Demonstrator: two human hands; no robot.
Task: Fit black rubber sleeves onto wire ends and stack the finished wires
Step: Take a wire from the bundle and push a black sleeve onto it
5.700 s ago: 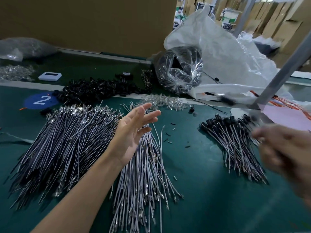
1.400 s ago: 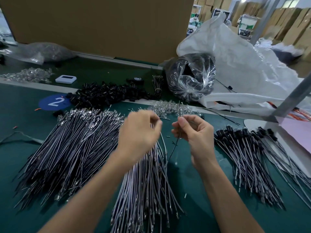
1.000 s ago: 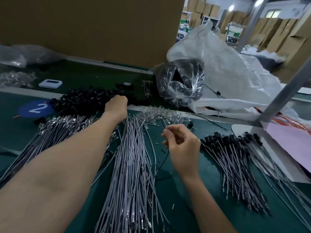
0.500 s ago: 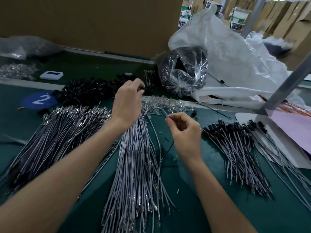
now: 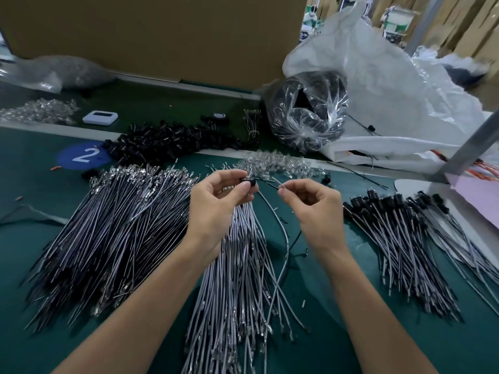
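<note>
Over the green counter (image 5: 337,306), just above the middle bundle of bare wires (image 5: 235,265), my two grips face each other with only a short gap between them. My left grip (image 5: 216,209) pinches one black rubber sleeve (image 5: 249,181) between thumb and forefinger. My right grip (image 5: 313,209) pinches a single gray wire (image 5: 284,233) close to its end, the other fingers curled in loosely.

What matters is the line between them. The sleeve lies to the left of the wire tip and about level with it, its long axis running roughly left to right, so the bore looks toward my right grip. The short free end of the wire points leftward at it, while the rest of the wire droops in a curve toward me and trails onto the counter. Whether the tip has entered the bore I cannot tell; the dark parts overlap there.

My judgement is that the fitting step is in hand: the right grip is the one to push, straight along that axis, with the left holding steady.

The stack of finished wires (image 5: 399,238) lies well off to my right, nearer the right grip. The heap of loose sleeves (image 5: 167,141) sits beyond my left.
</note>
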